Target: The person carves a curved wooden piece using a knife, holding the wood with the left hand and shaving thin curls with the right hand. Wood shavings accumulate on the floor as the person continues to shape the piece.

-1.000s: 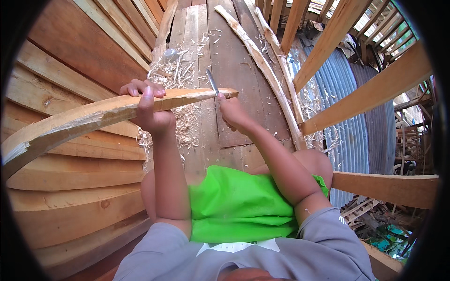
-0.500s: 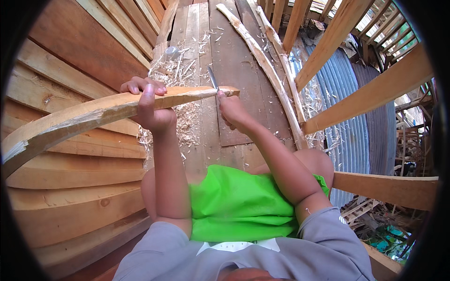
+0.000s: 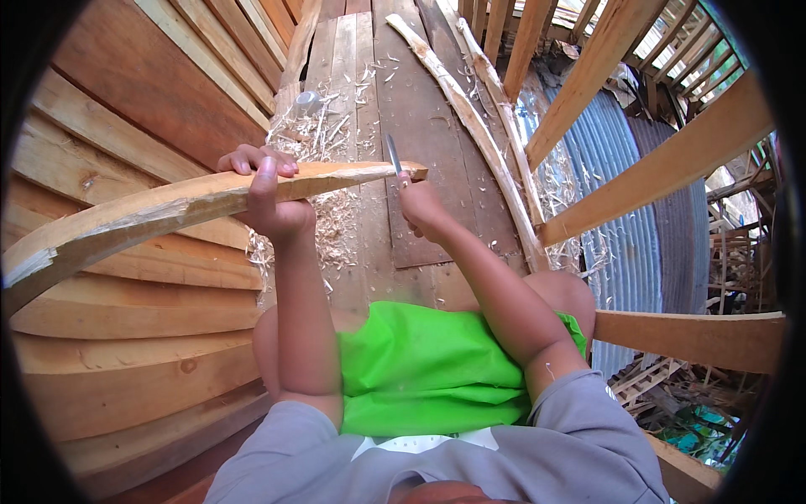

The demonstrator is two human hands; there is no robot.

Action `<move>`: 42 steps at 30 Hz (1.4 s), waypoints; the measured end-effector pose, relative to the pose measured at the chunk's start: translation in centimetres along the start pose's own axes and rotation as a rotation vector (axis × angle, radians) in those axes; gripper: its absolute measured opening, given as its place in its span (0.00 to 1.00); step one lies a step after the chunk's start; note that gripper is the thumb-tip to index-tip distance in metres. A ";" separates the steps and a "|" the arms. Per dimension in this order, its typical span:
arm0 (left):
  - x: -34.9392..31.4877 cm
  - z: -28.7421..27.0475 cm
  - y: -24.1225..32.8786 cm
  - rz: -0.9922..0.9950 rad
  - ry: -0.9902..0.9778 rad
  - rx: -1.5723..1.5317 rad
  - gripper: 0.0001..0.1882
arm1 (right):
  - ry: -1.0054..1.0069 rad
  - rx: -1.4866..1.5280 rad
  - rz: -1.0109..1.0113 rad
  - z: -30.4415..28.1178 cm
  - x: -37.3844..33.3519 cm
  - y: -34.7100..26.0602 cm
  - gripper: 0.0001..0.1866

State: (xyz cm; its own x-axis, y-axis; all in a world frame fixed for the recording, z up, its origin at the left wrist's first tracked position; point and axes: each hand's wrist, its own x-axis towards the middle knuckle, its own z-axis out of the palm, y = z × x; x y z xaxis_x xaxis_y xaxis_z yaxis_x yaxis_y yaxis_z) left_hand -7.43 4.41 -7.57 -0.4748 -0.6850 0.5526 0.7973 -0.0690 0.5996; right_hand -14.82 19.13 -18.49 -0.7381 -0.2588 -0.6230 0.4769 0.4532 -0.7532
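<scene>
My left hand point(image 3: 269, 197) grips a long curved wooden stick point(image 3: 159, 210) that runs from the lower left up to the middle of the view. Its surface is pale where the bark has been shaved. My right hand point(image 3: 422, 208) holds a knife point(image 3: 393, 157) whose blade points up and rests against the far tip of the stick. Both forearms come up from my lap, over green shorts.
Pale wood shavings point(image 3: 323, 139) lie scattered on the plank floor point(image 3: 428, 126). Two more peeled sticks point(image 3: 470, 126) lie along the floor on the right. A plank wall point(image 3: 126, 109) rises on the left; a wooden railing point(image 3: 638, 160) and corrugated metal point(image 3: 646, 210) on the right.
The stick and my left hand have shifted slightly. My right hand has drawn the knife a little along the stick's tip.
</scene>
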 end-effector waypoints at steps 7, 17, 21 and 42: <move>0.1 0.5 -0.2 -0.016 0.019 -0.057 0.15 | 0.050 0.002 -0.037 -1.1 1.9 1.4 0.32; 0.5 -0.5 0.1 -0.045 -0.138 -0.073 0.13 | -0.060 -0.102 -0.093 -2.4 0.1 -0.4 0.31; 0.6 -1.4 0.5 -0.051 -0.179 -0.134 0.17 | -0.172 -0.163 -0.208 -0.6 -2.3 -2.1 0.30; 0.9 -1.1 0.2 -0.072 -0.183 -0.160 0.17 | -0.074 -0.186 -0.210 -1.2 1.0 0.3 0.30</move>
State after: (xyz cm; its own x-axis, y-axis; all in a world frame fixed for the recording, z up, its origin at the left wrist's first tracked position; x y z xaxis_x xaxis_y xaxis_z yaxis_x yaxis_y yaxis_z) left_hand -7.29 2.98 -7.60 -0.5806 -0.5327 0.6157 0.8008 -0.2371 0.5500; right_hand -15.99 20.00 -19.15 -0.7715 -0.4222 -0.4760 0.2161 0.5299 -0.8201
